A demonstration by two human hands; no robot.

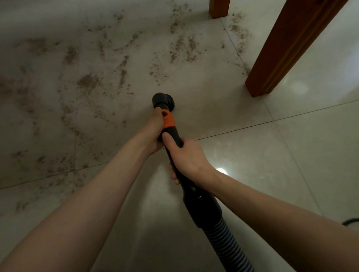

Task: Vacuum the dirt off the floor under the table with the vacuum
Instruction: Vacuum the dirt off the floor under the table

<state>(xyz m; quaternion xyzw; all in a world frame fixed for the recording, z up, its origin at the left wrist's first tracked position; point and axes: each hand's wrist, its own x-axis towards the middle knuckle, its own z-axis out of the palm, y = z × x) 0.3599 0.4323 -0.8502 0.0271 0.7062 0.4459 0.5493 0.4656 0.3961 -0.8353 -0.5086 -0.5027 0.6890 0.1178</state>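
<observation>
At frame centre, both gripping: left hand [154, 132], right hand [189, 156] curled round stiff, light vacuum wand [168, 123]; hose [227, 240] flexible.

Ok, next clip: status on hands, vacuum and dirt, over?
Left hand and right hand both grip the vacuum wand. Nozzle at the floor, dirt ahead and left. Table leg stands right of it.

One head-worn view looks steeply forward and down, close above the floor [255, 159].
</observation>
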